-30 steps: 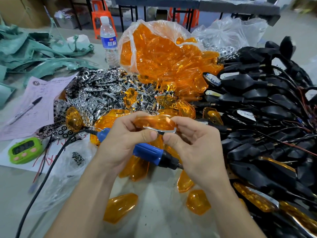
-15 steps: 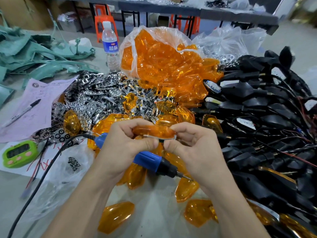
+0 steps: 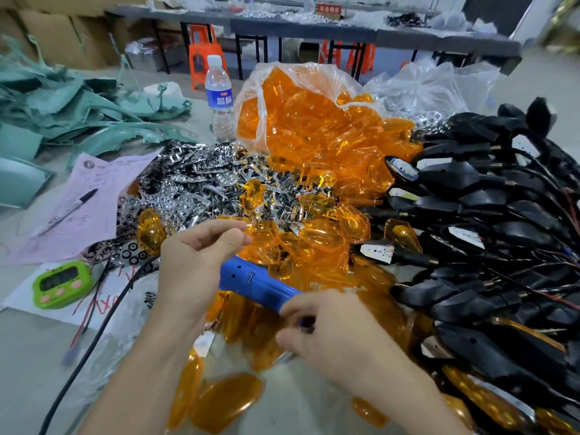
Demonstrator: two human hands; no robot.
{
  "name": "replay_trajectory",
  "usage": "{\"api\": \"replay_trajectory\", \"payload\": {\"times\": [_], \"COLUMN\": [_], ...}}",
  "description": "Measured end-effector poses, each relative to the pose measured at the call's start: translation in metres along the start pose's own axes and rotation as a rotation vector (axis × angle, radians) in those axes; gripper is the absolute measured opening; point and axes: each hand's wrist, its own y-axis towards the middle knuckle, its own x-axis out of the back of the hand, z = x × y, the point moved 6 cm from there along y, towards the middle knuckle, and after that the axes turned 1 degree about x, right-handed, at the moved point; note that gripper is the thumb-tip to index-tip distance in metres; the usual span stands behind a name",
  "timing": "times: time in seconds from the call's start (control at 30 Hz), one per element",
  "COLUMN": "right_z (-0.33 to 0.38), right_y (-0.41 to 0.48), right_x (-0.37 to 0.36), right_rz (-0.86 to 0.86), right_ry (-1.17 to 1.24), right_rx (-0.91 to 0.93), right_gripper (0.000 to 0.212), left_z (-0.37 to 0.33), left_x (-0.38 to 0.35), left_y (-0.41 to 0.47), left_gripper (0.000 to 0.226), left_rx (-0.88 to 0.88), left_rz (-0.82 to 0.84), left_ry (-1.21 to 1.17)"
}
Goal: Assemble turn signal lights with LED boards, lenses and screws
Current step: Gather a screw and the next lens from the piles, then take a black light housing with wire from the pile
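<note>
My left hand (image 3: 197,265) is curled round the rear of the blue electric screwdriver (image 3: 255,282), whose black cable (image 3: 94,340) trails off to the near left. Its forefinger and thumb are held close together above the tool, beside a thin orange edge. My right hand (image 3: 332,331) is blurred, with its fingers curled over the screwdriver's front end. Loose orange lenses (image 3: 314,240) lie heaped under and behind both hands, and more spill from a clear bag (image 3: 301,114). Chrome reflectors (image 3: 201,186) lie in a pile at centre left. Black turn signal housings (image 3: 489,233) with wires fill the right side.
A water bottle (image 3: 219,98) stands behind the chrome pile. A pink sheet with a pen (image 3: 67,210) and a green timer (image 3: 61,284) lie at left. Teal plastic scraps (image 3: 62,111) cover the far left. Several lenses (image 3: 226,401) lie near the front edge.
Both hands held one orange lens with a chrome strip between them. They have since parted: my right hand dropped towards me onto the screwdriver's front, and that lens no longer shows between them.
</note>
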Motion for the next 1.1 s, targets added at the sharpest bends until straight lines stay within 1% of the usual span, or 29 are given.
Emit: {"api": "replay_trajectory", "payload": {"times": [0.07, 0.1, 0.13, 0.17, 0.2, 0.23, 0.3, 0.37, 0.4, 0.43, 0.47, 0.5, 0.57, 0.63, 0.7, 0.77, 0.83, 0.9, 0.97, 1.0, 1.07, 1.1], "right_z": [-0.013, -0.025, -0.037, -0.051, -0.064, -0.075, -0.088, -0.09, -0.091, -0.091, -0.091, -0.091, -0.083, -0.061, -0.028, 0.005, 0.03, 0.048, 0.059, 0.062, 0.064, 0.064], "right_y": [0.003, 0.005, 0.009, 0.015, 0.023, 0.032, 0.048, 0.058, 0.059, 0.06, 0.06, 0.059, 0.056, 0.051, 0.046, 0.041, 0.038, 0.037, 0.038, 0.038, 0.039, 0.04], "right_x": [0.037, 0.06, 0.083, 0.103, 0.12, 0.13, 0.128, 0.115, 0.11, 0.109, 0.111, 0.114, 0.123, 0.132, 0.139, 0.141, 0.14, 0.129, 0.11, 0.098, 0.074, 0.063], "right_rz": [-0.234, -0.34, -0.421, -0.465, -0.475, -0.45, -0.326, -0.264, -0.288, -0.34, -0.396, -0.447, -0.51, -0.529, -0.499, -0.458, -0.405, -0.296, -0.202, -0.175, -0.143, -0.119], "right_ry": [0.06, 0.043, -0.004, -0.079, -0.178, -0.289, -0.489, -0.685, -0.737, -0.727, -0.67, -0.565, -0.268, -0.03, 0.089, 0.22, 0.429, 0.67, 0.859, 0.918, 0.979, 0.989], "right_rx": [-0.014, -0.029, -0.054, -0.088, -0.122, -0.147, -0.17, -0.135, -0.104, -0.081, -0.065, -0.042, 0.02, 0.094, 0.174, 0.238, 0.257, 0.197, 0.127, 0.096, 0.043, 0.023], "right_gripper": [0.008, 0.005, 0.012, 0.018, 0.024, 0.03, 0.034, 0.028, 0.023, 0.016, 0.01, 0.009, 0.013, 0.011, 0.013, 0.012, 0.01, 0.01, 0.005, 0.005, 0.011, 0.014], "left_z": [0.004, 0.006, 0.008, 0.01, 0.009, 0.008, 0.006, 0.004, 0.004, 0.003, 0.003, 0.004, 0.002, -0.004, -0.012, -0.021, -0.033, -0.044, -0.051, -0.05, -0.04, -0.034], "left_x": [0.002, 0.003, 0.003, 0.002, 0.0, -0.002, -0.007, -0.012, -0.014, -0.017, -0.019, -0.022, -0.028, -0.036, -0.051, -0.069, -0.084, -0.094, -0.095, -0.093, -0.085, -0.08], "left_y": [-0.001, -0.002, -0.003, -0.003, -0.003, -0.004, -0.005, -0.005, -0.006, -0.006, -0.007, -0.007, -0.008, -0.008, -0.007, -0.008, -0.005, 0.002, 0.007, 0.008, 0.007, 0.005], "left_gripper": [0.036, 0.035, 0.034, 0.034, 0.034, 0.035, 0.037, 0.036, 0.035, 0.034, 0.032, 0.032, 0.032, 0.03, 0.026, 0.026, 0.038, 0.047, 0.057, 0.052, 0.029, 0.021], "left_rx": [0.03, 0.05, 0.068, 0.08, 0.081, 0.078, 0.069, 0.068, 0.071, 0.077, 0.085, 0.094, 0.096, 0.081, 0.063, 0.053, 0.064, 0.09, 0.137, 0.165, 0.212, 0.243], "left_rz": [-0.011, -0.018, -0.024, -0.029, -0.027, -0.019, -0.005, 0.008, 0.015, 0.023, 0.031, 0.04, 0.055, 0.092, 0.188, 0.328, 0.441, 0.498, 0.479, 0.444, 0.369, 0.338], "left_ry": [0.013, 0.009, -0.001, -0.01, -0.017, -0.019, -0.031, -0.045, -0.044, -0.047, -0.049, -0.05, -0.034, 0.025, 0.049, -0.017, -0.169, -0.34, -0.46, -0.47, -0.397, -0.354]}}
